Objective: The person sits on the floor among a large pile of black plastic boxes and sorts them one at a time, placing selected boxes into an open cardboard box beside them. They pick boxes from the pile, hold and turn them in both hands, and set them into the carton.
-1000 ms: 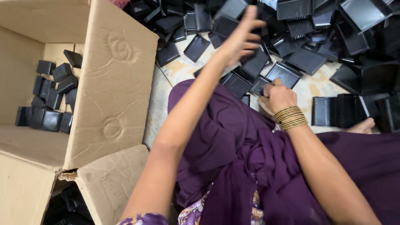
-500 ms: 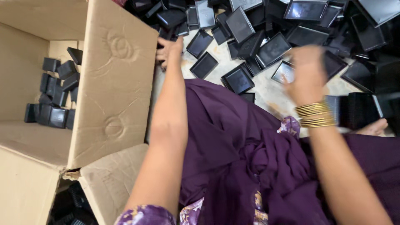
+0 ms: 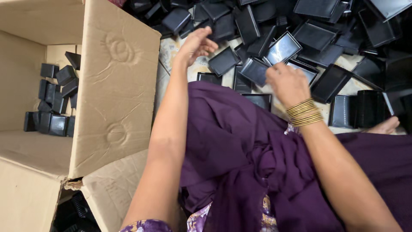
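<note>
Left hand (image 3: 195, 43) open, empty, fingers spread above the black trays (image 3: 274, 38) heaped on the floor. Right hand (image 3: 288, 83) curled over one tray (image 3: 255, 70); can't tell if it's gripped. Cardboard box (image 3: 116, 86) on the left holds a small batch of trays, so most look unsorted. Pile runs off frame; purple cloth (image 3: 240, 146) hides the near floor.

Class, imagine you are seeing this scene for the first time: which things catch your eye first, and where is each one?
A heap of shiny black plastic trays fills the top of the view, spread over the pale patterned floor. At the left stands a large open brown cardboard box with small black boxes piled inside. Between them, the left hand reaches out with open fingers, while the right hand, with gold bangles at the wrist, rests among the trays.
</note>
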A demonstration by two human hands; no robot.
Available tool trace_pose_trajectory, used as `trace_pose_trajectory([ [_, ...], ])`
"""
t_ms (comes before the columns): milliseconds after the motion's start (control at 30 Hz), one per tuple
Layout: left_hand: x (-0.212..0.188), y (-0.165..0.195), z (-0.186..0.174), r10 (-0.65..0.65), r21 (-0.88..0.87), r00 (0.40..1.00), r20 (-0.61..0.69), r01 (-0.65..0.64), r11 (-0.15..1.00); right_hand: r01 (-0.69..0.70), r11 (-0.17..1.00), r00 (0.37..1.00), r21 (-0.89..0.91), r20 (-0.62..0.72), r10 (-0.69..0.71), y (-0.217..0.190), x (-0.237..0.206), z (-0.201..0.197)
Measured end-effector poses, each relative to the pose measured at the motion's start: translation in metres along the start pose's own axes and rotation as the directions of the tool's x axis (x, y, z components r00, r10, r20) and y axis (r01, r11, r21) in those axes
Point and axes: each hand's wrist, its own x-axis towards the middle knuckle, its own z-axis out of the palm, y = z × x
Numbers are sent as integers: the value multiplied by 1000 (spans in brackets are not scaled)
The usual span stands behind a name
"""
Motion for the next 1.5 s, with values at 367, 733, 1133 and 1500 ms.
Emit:
trace_pose_trajectory([
  [367,3,-31,9,-575,904,786,-229,391,173,263,959,960,103,69,-271,-34,-11,-2],
  [733,0,-19,43,-134,566,986,101,54,822,95,992,993,86,68,-101,-12,-16,14],
  [1133,1,-23,101,524,182,726,446,-647,741,-27,744,938,668,-241,251,-6,-6,-29],
  [1500,-88,-41,184,659,-262,752,-18,-640,722,-303,-157,935,940,325,139,-6,16,3],
])
